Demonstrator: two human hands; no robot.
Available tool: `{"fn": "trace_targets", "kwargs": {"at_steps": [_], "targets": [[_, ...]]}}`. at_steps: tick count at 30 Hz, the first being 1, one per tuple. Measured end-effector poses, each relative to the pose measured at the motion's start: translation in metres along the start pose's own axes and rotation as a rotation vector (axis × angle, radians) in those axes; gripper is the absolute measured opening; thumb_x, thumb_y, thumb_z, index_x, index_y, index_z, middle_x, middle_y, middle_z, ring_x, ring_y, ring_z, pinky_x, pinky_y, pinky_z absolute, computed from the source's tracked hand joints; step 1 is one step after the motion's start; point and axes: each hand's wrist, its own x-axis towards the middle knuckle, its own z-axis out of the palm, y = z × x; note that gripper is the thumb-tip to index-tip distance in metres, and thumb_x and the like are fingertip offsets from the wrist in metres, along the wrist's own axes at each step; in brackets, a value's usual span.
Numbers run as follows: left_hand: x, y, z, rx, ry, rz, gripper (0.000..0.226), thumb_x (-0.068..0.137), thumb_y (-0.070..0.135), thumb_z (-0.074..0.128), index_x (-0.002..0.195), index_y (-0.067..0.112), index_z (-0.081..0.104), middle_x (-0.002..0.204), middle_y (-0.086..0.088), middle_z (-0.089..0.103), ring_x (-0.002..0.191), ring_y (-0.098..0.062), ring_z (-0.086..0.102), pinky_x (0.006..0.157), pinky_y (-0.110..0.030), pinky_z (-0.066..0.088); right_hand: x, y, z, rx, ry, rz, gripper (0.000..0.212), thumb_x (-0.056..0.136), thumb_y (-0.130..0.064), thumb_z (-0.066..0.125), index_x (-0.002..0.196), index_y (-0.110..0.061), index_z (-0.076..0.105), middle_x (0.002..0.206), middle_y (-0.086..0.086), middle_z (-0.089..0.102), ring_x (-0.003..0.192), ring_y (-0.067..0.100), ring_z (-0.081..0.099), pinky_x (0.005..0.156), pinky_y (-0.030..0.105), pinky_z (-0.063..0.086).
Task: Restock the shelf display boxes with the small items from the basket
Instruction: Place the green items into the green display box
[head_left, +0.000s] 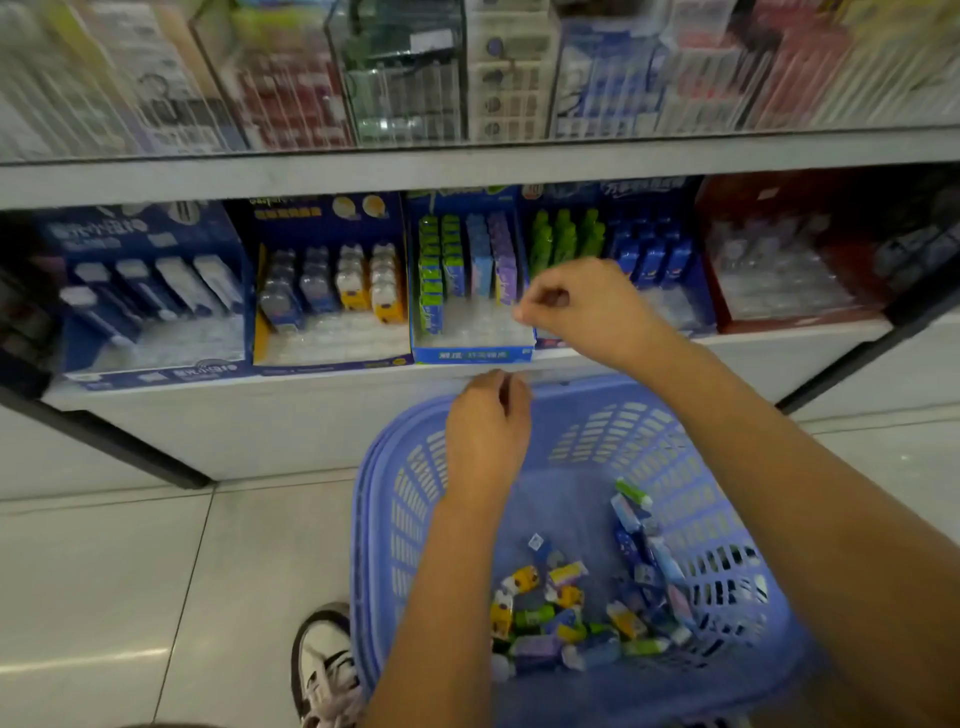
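Forearms first, both bare & reaching out over the basket (410, 509): R forearm slants up from the bottom-right corner of view, L one rises nearly straight from the bottom middle. L hand (488, 431) hangs over the basket's far rim, just below the shelf (260, 410) front edge, back of hand up, fingers curled under; can't tell if anything's in it. R hand (587, 306) is higher, at the front-right corner of the display box (470, 355), wrist bent, knuckles up, thumb & forefinger tips brought together in a tight pinch. It's blurred, so can't tell whether sth small is held there.

Basket is lilac-blue plastic, rounded-square, walls a lattice of slots, standing on the floor (104, 571) close to the shelf base. Small items (571, 618) lie heaped in its near part, towards the right wall: little blocky glossy packs in yellow, green, blue, purple, white.

Display box is blue card w/ a printed front lip. Inside, green packs (430, 270) run in rows along its left wall, blue & purple ones stand at the back, and a clear moulded plastic tray (467, 322) shows at the front. More card boxes (332, 365) sit either side along the shelf edge. Floor is pale glossy tile. White-and-dark trainer (324, 660) sits by the basket's near-left corner
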Motion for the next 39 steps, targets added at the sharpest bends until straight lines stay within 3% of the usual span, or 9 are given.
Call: {"fn": "trace_targets", "kwargs": {"at_steps": [5, 9, 12, 16, 20, 26, 31, 34, 39], "targets": [[-0.036, -0.059, 0.042, 0.49, -0.789, -0.205, 0.022, 0.093, 0.01, 0.048, 0.1, 0.001, 0.067, 0.111, -0.02, 0.065, 0.099, -0.03, 0.061, 0.081, -0.032, 0.046, -0.076, 0.073, 0.064, -0.106, -0.578, 0.258, 0.015, 0.085, -0.007, 0.062, 0.095, -0.005, 0.073, 0.101, 0.007, 0.072, 0.093, 0.015, 0.064, 0.082, 0.024, 0.048], [-0.09, -0.096, 0.068, 0.571, -1.141, -0.198, 0.024, 0.086, 0.008, 0.059, 0.107, 0.002, 0.069, 0.115, -0.022, 0.064, 0.107, -0.032, 0.061, 0.081, -0.03, 0.047, -0.12, 0.12, 0.127, -0.219, -0.87, 0.308, 0.035, 0.091, -0.002, 0.054, 0.125, -0.009, 0.058, 0.132, 0.009, 0.056, 0.118, 0.026, 0.052, 0.095, 0.031, 0.041], [-0.106, -0.109, 0.076, 0.678, -1.27, -0.204, 0.03, 0.082, 0.011, 0.066, 0.109, -0.002, 0.065, 0.117, -0.025, 0.061, 0.106, -0.035, 0.06, 0.085, -0.038, 0.049, -0.137, 0.14, 0.155, -0.257, -1.005, 0.275, 0.036, 0.092, -0.012, 0.059, 0.127, -0.006, 0.056, 0.13, 0.016, 0.055, 0.117, 0.033, 0.052, 0.091, 0.035, 0.042], [-0.105, -0.115, 0.079, 0.728, -1.317, -0.114, 0.031, 0.082, 0.015, 0.069, 0.109, -0.001, 0.066, 0.117, -0.022, 0.06, 0.105, -0.035, 0.058, 0.083, -0.037, 0.047, -0.145, 0.157, 0.173, -0.27, -1.012, 0.268, 0.037, 0.091, -0.023, 0.061, 0.116, 0.004, 0.061, 0.12, 0.031, 0.053, 0.109, 0.04, 0.054, 0.088, 0.039, 0.044], [-0.108, -0.124, 0.085, 0.823, -1.348, -0.09, 0.036, 0.077, 0.016, 0.075, 0.106, -0.002, 0.066, 0.111, -0.021, 0.063, 0.103, -0.036, 0.059, 0.084, -0.041, 0.048, -0.153, 0.161, 0.183, -0.337, -0.978, 0.258, 0.009, 0.089, -0.01, 0.055, 0.08, -0.008, 0.054, 0.081, 0.009, 0.048, 0.072, 0.021, 0.045, 0.067, 0.026, 0.041], [-0.106, -0.132, 0.089, 0.731, -1.246, -0.207, 0.041, 0.075, 0.02, 0.077, 0.111, 0.002, 0.065, 0.113, -0.018, 0.063, 0.105, -0.032, 0.059, 0.079, -0.035, 0.047, -0.148, 0.153, 0.193, -0.332, -1.027, 0.379, 0.035, 0.088, -0.005, 0.051, 0.057, -0.014, 0.038, 0.06, 0.005, 0.039, 0.052, 0.016, 0.034, 0.063, 0.026, 0.034], [-0.088, -0.124, 0.082, 0.426, -1.049, -0.366, 0.02, 0.078, 0.016, 0.074, 0.092, 0.001, 0.07, 0.077, -0.01, 0.062, 0.066, -0.012, 0.053, 0.06, -0.023, 0.041, -0.154, 0.16, 0.179, -0.23, -0.875, 0.377, 0.013, 0.092, -0.021, 0.055, 0.096, -0.008, 0.056, 0.091, 0.017, 0.059, 0.081, 0.027, 0.058, 0.065, 0.028, 0.033], [-0.065, -0.108, 0.069, 0.203, -0.854, -0.439, 0.02, 0.078, 0.013, 0.074, 0.062, 0.01, 0.063, 0.048, 0.011, 0.049, 0.053, -0.007, 0.042, 0.047, -0.015, 0.034, -0.137, 0.15, 0.161, -0.147, -0.849, 0.437, 0.012, 0.094, -0.019, 0.052, 0.103, -0.011, 0.053, 0.075, 0.012, 0.05, 0.064, 0.023, 0.048, 0.061, 0.034, 0.041], [-0.024, -0.068, 0.026, -0.044, -0.688, -0.453, 0.019, 0.083, 0.019, 0.071, 0.074, 0.004, 0.068, 0.064, -0.01, 0.058, 0.061, -0.015, 0.051, 0.065, -0.026, 0.045, -0.097, 0.108, 0.101, 0.195, -0.605, 0.465, 0.033, 0.09, 0.004, 0.053, 0.121, -0.005, 0.05, 0.091, 0.014, 0.055, 0.081, 0.024, 0.057, 0.071, 0.04, 0.053]]}}
